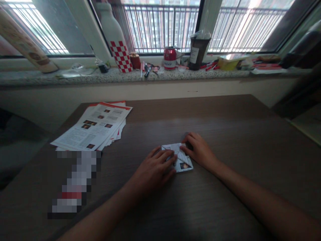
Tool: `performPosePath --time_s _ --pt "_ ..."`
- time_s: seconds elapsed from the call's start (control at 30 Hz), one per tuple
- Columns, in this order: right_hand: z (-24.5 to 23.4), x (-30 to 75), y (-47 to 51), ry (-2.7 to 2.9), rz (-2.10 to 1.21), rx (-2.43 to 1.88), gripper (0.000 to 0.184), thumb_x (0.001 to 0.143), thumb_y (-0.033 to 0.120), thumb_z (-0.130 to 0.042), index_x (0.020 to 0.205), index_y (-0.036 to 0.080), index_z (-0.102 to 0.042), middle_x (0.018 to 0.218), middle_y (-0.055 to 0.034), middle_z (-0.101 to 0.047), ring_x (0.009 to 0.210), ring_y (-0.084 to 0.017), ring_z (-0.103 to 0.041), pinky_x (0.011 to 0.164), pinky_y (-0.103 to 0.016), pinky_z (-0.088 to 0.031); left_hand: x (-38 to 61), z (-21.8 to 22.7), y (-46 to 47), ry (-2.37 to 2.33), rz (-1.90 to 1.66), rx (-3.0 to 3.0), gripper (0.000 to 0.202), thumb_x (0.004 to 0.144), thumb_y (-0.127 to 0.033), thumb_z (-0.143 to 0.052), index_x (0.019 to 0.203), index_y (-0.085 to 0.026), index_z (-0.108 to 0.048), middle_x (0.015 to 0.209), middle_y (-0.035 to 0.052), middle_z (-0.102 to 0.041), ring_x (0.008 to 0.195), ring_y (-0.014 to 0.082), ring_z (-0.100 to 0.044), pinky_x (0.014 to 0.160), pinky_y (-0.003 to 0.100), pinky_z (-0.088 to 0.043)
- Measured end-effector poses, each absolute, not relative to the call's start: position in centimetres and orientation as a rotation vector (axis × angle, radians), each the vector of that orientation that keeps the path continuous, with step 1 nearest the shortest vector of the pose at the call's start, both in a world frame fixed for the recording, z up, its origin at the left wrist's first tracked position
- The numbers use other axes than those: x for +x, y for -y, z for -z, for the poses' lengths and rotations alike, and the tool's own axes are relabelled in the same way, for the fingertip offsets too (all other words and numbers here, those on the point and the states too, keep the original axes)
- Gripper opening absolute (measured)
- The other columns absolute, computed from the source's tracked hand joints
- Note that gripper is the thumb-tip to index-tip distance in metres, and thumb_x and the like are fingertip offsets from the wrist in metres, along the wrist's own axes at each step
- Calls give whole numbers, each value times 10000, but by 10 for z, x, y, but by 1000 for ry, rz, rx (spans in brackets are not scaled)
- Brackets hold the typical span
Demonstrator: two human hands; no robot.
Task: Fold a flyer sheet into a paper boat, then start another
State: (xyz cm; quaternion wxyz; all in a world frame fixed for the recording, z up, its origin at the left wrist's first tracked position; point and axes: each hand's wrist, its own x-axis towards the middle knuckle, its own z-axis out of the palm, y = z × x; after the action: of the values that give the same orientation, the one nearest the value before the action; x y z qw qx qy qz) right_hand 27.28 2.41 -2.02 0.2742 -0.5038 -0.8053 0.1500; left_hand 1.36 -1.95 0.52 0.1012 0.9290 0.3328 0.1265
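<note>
A small folded paper [185,164] lies flat on the brown wooden counter [225,117], and both hands rest on it. The left hand [155,170] lies palm down on the paper's left part, fingers stretched out and only slightly spread, the fingertips [170,160] pressing on the sheet. It grips nothing. The right hand [200,149] comes onto the paper's far right corner, also flat and loose, fingers [185,148] bent a little with their tips on the edge. It too presses rather than grasps. The near right corner of the paper shows bare between the two hands, with a small dark photo printed on it.

Left of the paper and farther from the person, a fanned stack of printed leaflets [97,125] lies on the counter, well apart from it. Left of the paper and nearer the person is a patch too blurred to tell.

Beyond the paper, on the windowsill [75,77], stand a white bottle [116,36] with a red-checked band, a red can [170,58] and a dark lidded cup [198,50].
</note>
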Motion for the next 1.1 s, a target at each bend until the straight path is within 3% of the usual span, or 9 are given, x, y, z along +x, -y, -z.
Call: performPosePath --time_s 0.17,0.37,0.6,0.77,1.1 --pt "20 273 -24 2170 -397 -1357 90 964 280 -707 1000 241 -634 1065 -76 -655 1027 -279 -609 873 -413 -487 12 -3 18 -985 -388 2732 465 1030 -360 -634 1477 -257 -557 1565 100 -546 1488 293 -458 1250 544 -329" --pt "20 272 -23 2184 -384 -1351 83 971 280 -710 991 239 -641 1064 -75 -649 1023 -278 -607 881 -416 -489 8 -8 16 -962 -303 2684 537 1039 -466 -615 1535 -289 -508 1602 65 -518 1483 273 -475 1262 511 -314" --pt "16 271 -22 2196 -371 -1350 69 986 276 -689 1011 234 -641 1059 -77 -647 1010 -276 -603 868 -413 -486 7 -13 23 -1030 -252 2703 628 1012 -516 -630 1585 -326 -459 1628 66 -481 1526 411 -373 1209 675 -272" --pt "17 271 -22 2195 -367 -1341 67 989 279 -682 1006 227 -645 1054 -78 -644 1003 -272 -604 865 -408 -483 8 -14 25 -1024 -200 2726 631 1034 -561 -569 1612 -361 -412 1657 61 -437 1529 445 -345 1174 709 -280" --pt "18 272 -22 2193 -347 -1325 79 977 271 -710 1003 209 -669 1045 -76 -646 997 -269 -602 876 -410 -490 9 -14 24 -1061 -164 2737 610 1042 -558 -545 1602 -343 -433 1652 34 -449 1512 410 -369 1171 653 -286"
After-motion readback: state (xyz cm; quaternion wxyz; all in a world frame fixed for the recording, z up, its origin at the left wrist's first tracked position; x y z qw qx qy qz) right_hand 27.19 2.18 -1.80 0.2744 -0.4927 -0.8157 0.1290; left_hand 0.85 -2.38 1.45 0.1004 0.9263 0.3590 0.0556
